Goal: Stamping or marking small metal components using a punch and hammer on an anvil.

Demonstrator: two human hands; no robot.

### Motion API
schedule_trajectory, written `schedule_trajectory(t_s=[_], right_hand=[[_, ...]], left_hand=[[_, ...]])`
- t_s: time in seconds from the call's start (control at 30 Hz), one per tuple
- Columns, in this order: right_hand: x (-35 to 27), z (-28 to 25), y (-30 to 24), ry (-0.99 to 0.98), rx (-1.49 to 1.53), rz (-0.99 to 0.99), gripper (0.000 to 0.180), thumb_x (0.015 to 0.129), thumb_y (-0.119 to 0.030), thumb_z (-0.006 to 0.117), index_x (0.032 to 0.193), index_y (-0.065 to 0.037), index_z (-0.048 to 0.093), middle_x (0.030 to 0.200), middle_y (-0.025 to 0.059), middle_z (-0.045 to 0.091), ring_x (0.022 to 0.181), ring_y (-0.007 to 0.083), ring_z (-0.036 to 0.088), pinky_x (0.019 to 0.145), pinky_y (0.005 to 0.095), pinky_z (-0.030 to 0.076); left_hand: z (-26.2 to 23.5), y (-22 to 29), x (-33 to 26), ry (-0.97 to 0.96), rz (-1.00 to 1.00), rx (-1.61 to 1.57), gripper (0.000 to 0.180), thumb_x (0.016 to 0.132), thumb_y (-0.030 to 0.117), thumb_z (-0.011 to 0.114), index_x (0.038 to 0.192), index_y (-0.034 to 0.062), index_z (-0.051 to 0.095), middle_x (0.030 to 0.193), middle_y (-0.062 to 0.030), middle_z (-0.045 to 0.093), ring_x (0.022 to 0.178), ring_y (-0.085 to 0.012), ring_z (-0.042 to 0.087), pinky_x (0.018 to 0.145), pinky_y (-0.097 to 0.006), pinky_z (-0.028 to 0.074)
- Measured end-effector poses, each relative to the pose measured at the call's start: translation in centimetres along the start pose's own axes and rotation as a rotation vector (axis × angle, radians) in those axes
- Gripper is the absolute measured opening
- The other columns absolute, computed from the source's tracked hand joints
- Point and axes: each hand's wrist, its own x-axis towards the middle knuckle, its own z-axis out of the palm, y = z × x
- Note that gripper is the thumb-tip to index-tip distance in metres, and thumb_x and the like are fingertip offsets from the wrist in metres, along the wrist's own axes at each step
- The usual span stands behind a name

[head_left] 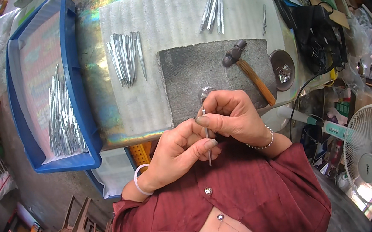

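Squarely between both hands (166, 158) (234, 115), in their closed pinch, a slim metal piece (206, 132).

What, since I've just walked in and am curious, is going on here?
The person's left hand and right hand both pinch a slim metal piece, by the near edge of the table. A hammer lies on the gray slab, beside a dish of small bits. More slim pieces lie in groups on the white sheet and in the blue tray.
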Motion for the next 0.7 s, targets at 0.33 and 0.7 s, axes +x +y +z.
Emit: schedule_trajectory(t_s=[0.33,0.7], right_hand=[[0.5,0.2,0.1,0.025,-0.037,-0.002,0.009,0.089,-0.007,0.062,0.084,-0.002,0.057,0.07,0.0001,0.059,0.052,0.0011,0.043,0.045,0.0163,0.032],[1.6,0.5,-0.2,0.051,0.106,-0.167,0.005,0.09,-0.005,0.06,0.092,-0.001,0.059,0.067,-0.0005,0.055,0.05,0.0013,0.043,0.043,0.017,0.032]], left_hand=[[-0.4,0.3,0.1,-0.017,-0.006,0.032,0.014,0.094,0.008,0.053,0.103,-0.0013,0.049,0.082,-0.0115,0.065,0.073,-0.0161,0.064,0.064,-0.024,0.051],[-2.6,-0.2,-1.0,0.199,0.289,-0.646,0.026,0.089,0.01,0.06,0.111,0.0011,0.05,0.085,-0.0107,0.063,0.072,-0.0197,0.065,0.064,-0.027,0.054]])
